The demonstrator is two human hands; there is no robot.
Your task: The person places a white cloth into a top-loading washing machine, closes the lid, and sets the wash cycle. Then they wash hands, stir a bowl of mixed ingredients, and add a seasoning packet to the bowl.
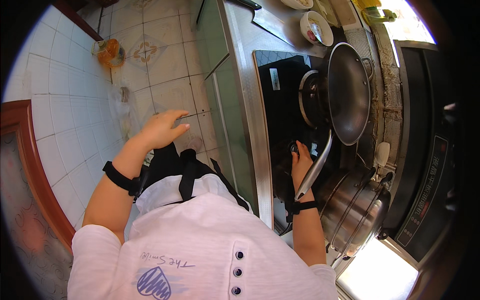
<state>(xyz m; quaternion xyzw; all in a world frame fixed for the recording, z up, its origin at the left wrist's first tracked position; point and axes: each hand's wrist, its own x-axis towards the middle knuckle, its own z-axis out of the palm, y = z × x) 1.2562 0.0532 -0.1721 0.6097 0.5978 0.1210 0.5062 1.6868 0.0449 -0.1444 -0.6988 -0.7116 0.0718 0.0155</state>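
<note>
My right hand has its fingers and thumb around a control knob on the black gas cooktop. Over the right wrist passes the long metal handle of a dark wok. The wok appears strongly tilted in this view, beside a round burner, and I see nothing in its bowl. My left hand hangs over the floor, away from the counter, with fingers apart and nothing in them.
Right of my right forearm stands a stacked steel steamer pot. A cleaver lies on the steel counter beside a white bowl with something inside. A jug of orange liquid stands on the floor by the tiled wall.
</note>
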